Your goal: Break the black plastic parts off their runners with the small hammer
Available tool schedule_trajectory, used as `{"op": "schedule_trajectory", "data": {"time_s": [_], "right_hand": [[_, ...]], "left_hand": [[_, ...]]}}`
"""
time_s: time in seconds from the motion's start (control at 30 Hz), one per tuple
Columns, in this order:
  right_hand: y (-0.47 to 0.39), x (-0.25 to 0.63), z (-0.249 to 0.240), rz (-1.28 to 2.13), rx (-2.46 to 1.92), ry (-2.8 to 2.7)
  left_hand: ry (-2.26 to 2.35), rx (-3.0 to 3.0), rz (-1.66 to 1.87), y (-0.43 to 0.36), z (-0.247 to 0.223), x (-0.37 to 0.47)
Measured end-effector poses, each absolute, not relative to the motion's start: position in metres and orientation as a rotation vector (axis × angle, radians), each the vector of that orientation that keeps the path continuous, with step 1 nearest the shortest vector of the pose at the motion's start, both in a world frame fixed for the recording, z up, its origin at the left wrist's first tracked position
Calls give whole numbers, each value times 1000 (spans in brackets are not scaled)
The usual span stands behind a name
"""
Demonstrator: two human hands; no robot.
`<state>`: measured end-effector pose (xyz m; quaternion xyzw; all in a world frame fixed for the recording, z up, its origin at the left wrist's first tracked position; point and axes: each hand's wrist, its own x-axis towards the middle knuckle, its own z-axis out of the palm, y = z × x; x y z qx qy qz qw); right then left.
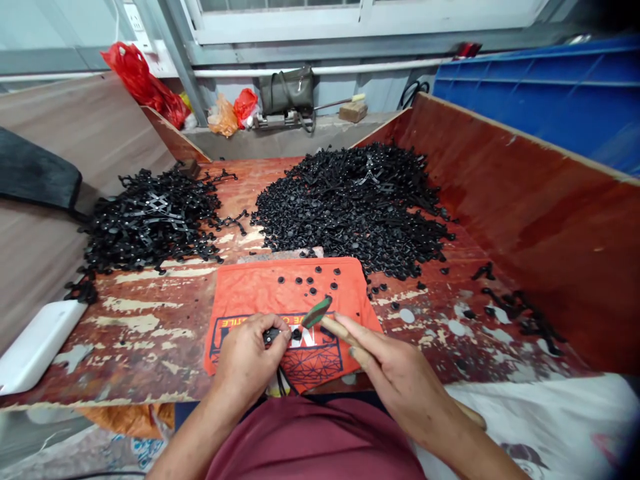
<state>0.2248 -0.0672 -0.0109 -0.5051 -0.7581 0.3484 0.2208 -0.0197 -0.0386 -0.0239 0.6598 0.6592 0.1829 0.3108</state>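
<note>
My right hand [400, 373] is closed around the wooden handle of a small hammer [317, 311], whose green, dark-edged head hangs over the orange printed cloth [245, 287]. Pinched between the thumb and fingers of my left hand [247, 357] is a black linkage piece [271, 335], mostly hidden by the fingers. Just right of those fingertips, close to the hammer head, a small black cap [296, 334] sits on the cloth. Several more round black caps [313, 291] lie loose toward the cloth's far edge.
A large heap of black parts [350, 207] lies behind the cloth, and linked black pieces [155, 213] are piled at left. A white power bank-like block [40, 347] rests front left. Wooden boards [525, 200] wall the table's sides, with a blue crate [550, 100] beyond the right one.
</note>
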Motion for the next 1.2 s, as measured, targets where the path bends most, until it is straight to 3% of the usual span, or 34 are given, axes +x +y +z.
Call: {"op": "schedule_trajectory", "data": {"time_s": [1.2], "right_hand": [[-72,223,-2,642,-1432,-2195]], "left_hand": [[1683,1636,465,-27,-24,-24]]}}
